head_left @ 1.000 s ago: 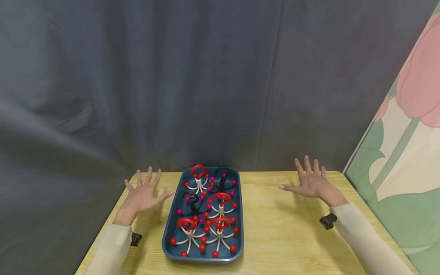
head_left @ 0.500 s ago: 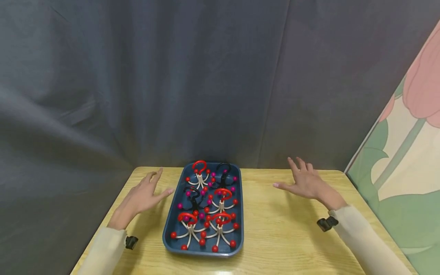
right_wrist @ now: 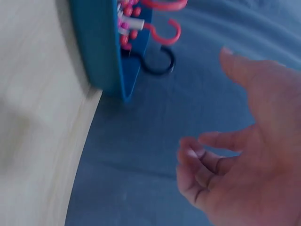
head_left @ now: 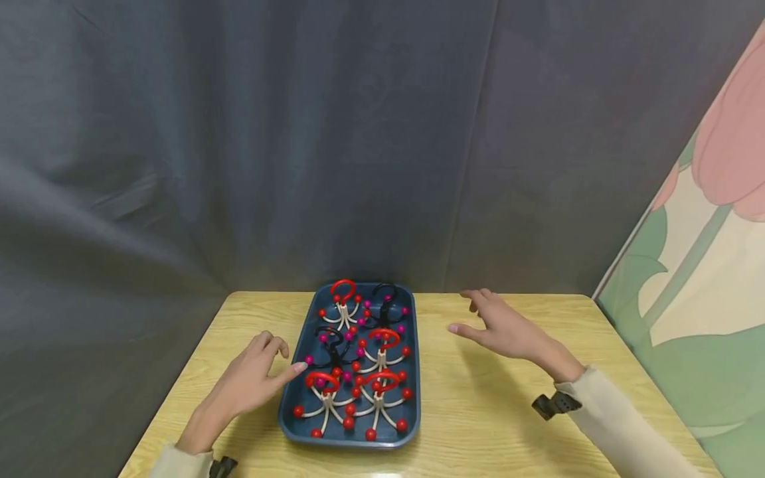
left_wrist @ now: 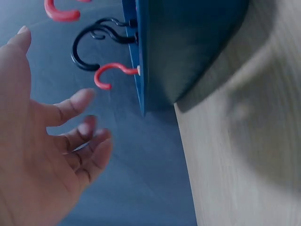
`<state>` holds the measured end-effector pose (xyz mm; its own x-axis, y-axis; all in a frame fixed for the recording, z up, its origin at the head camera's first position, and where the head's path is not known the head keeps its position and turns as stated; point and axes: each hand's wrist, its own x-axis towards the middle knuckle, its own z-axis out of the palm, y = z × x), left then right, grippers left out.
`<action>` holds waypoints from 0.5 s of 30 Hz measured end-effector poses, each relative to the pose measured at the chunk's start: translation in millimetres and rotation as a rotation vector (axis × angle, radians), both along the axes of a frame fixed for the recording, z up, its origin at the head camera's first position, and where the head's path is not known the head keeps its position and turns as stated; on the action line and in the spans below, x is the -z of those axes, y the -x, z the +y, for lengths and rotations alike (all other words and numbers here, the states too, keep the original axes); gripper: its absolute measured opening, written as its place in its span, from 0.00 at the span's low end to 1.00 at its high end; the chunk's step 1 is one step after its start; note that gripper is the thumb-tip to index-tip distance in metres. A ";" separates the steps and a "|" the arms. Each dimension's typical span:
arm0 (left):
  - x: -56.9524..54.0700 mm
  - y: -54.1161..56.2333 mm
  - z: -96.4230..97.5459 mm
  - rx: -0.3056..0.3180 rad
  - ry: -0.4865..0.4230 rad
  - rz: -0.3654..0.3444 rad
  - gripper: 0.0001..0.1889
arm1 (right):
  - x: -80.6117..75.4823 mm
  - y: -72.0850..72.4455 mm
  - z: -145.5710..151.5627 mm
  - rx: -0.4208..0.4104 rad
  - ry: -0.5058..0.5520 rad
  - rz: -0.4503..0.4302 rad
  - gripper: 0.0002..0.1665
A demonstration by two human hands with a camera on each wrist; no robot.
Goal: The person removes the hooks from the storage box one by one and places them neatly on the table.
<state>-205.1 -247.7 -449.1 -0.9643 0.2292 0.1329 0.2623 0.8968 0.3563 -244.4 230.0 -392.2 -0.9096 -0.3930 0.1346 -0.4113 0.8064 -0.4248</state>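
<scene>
A dark blue tray (head_left: 349, 443) holds several hangers, each a hook over splayed, ball-tipped arms. Some have red hooks (head_left: 385, 376) with white arms and red balls; others have black hooks (head_left: 384, 315) with magenta balls. Just left of the tray, my left hand (head_left: 245, 378) hovers with bent fingers, its thumb tip overlapping the tray's left rim in the head view. The left wrist view shows that hand (left_wrist: 42, 150) holding nothing. To the right of the tray hovers my right hand (head_left: 508, 328), loosely bent, thumb apart; it is bare in the right wrist view.
The tray stands on a light wooden table (head_left: 478, 411). A dark grey curtain (head_left: 358, 146) hangs behind the table's far edge. At the right is a flower-patterned panel (head_left: 705, 299). Each wrist wears a black strap device (head_left: 556, 403).
Both hands have moved inward toward the tray, the left one also nearer to me. Their spread fingers have bent. The tray and the hangers stay as they were.
</scene>
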 end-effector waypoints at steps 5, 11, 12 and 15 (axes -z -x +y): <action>12.5 -21.7 4.1 0.000 0.044 0.052 0.40 | 0.9 -10.7 -19.8 -0.054 0.101 -0.057 0.43; 31.0 -38.1 12.8 -0.003 0.090 0.038 0.53 | 5.5 -20.4 -41.3 -0.087 0.216 -0.112 0.35; 33.2 -40.3 14.0 -0.003 0.098 0.025 0.55 | 7.0 -21.8 -45.0 -0.099 0.229 -0.113 0.35; 37.9 -46.5 17.0 -0.012 0.107 -0.048 0.61 | 11.8 -26.2 -56.0 -0.139 0.265 -0.131 0.34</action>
<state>-158.6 -230.6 -487.0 -0.9718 0.2278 0.0614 0.2359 0.9335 0.2700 -218.2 174.1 -404.0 -0.8662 -0.4814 0.1343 -0.4377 0.6011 -0.6686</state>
